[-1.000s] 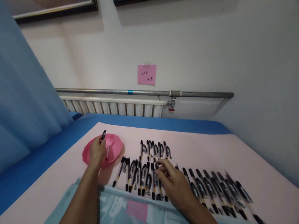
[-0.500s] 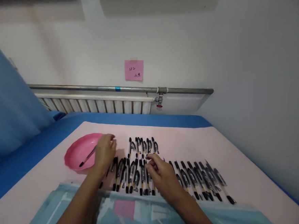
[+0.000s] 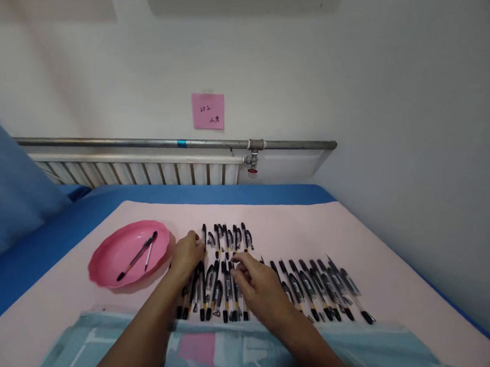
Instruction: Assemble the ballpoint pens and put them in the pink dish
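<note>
My left hand (image 3: 187, 253) is at the left end of the far row of pens, its fingers curled beside a black-capped pen (image 3: 203, 232). Its fingertips are partly hidden, so what they hold, if anything, does not show. Over the right side of the near pen row (image 3: 210, 290) hovers my right hand (image 3: 257, 279), thumb and index finger a little apart, nothing visible between them. Loose black caps lie among the clear-barrelled pens. In the pink bowl (image 3: 103, 252) rest a black-ended pen (image 3: 137, 255) and a thin white stick (image 3: 149, 254).
A slanted group of clear-and-black pen parts (image 3: 317, 289) lies to the right on the pink table cover (image 3: 292, 226). Blue cloth (image 3: 12, 206) hangs at the left. Behind the table are a radiator (image 3: 145, 174), a pipe (image 3: 298, 145) and the wall.
My left hand has moved right, from beside the bowl to the pens, uncovering the bowl's pen and white stick. My right hand keeps nearly the same pose. The view has turned slightly right.
</note>
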Available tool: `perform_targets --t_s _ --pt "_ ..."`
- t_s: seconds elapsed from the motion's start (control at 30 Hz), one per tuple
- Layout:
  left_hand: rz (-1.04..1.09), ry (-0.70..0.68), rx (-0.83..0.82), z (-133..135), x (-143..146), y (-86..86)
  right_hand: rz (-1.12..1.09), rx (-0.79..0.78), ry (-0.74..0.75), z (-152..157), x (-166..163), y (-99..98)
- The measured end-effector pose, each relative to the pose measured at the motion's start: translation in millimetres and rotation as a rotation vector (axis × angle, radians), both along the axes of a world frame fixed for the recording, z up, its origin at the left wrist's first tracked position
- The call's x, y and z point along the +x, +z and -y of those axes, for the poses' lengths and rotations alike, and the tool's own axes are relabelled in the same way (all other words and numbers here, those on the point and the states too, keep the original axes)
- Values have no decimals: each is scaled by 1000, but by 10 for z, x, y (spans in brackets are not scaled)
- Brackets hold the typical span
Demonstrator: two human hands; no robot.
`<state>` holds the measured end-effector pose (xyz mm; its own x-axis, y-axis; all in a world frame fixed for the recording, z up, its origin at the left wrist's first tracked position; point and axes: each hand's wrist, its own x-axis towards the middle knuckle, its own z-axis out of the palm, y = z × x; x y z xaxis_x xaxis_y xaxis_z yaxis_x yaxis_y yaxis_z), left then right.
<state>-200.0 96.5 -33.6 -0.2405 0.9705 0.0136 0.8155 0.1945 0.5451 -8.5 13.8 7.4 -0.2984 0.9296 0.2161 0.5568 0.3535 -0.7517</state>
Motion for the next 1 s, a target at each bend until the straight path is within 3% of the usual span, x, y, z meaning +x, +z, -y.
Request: perform_targets --t_s 0.43,0.6,0.67,0.73,0.83,0.9,1.0 --pt "97 62 70 4 -32 44 35 6 17 13 -60 -5" --pt "297 42 209 89 104 153 -176 -75 -108 -73 1 -52" --pt "495 -51 286 214 284 183 -358 -161 -195 -135 53 -64" --pt "666 -247 331 381 502 203 -558 -255 -264 -196 107 -69" --pt "530 -513 355 603 765 227 -809 -302 -330 -254 166 -77" --pt "405 -607 346 659 823 240 -895 -295 -348 -266 183 -82" --pt "278 -552 311 559 704 248 -959 -277 -363 -262 185 -78"
